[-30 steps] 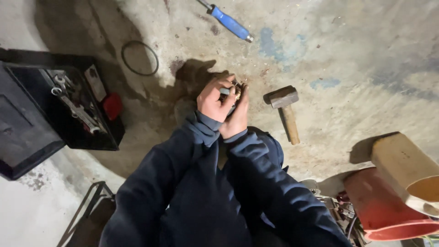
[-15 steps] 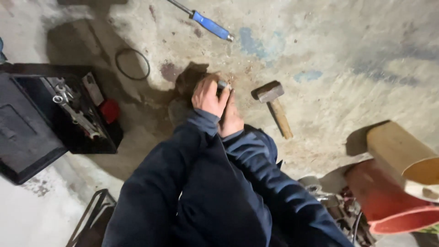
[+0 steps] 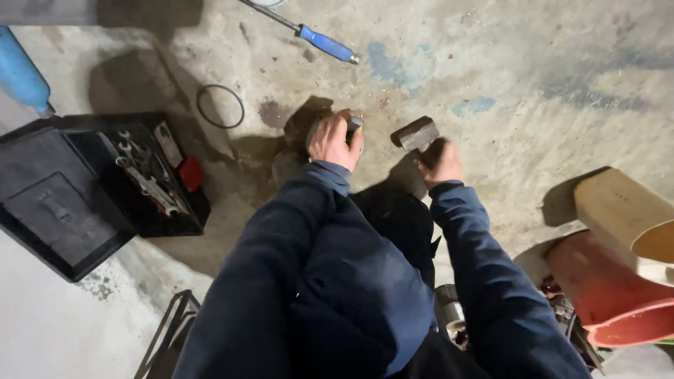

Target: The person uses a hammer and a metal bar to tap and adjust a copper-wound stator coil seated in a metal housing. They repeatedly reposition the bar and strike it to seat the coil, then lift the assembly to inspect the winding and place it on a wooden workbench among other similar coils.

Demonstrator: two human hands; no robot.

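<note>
Hammer (image 3: pixel 415 133) gripped in right hand (image 3: pixel 441 163); left hand (image 3: pixel 333 142) clasps metal part (image 3: pixel 353 125) just beside.

A: What did the left hand (image 3: pixel 333 142) cover?

B: Most of a small metal part (image 3: pixel 353 125); its shape could not be told. The right hand (image 3: pixel 441 161) hid the handle of the hammer (image 3: pixel 414 133).

A: And at the edges?

B: The blue cylinder (image 3: pixel 21 74) was cut off at the left, the red bucket (image 3: pixel 604 298) and tan pipe (image 3: pixel 628 217) at the right. The screwdriver (image 3: pixel 316 38) lost its tip at the top. The tools in the case (image 3: pixel 98 189) were too small to sort.
</note>
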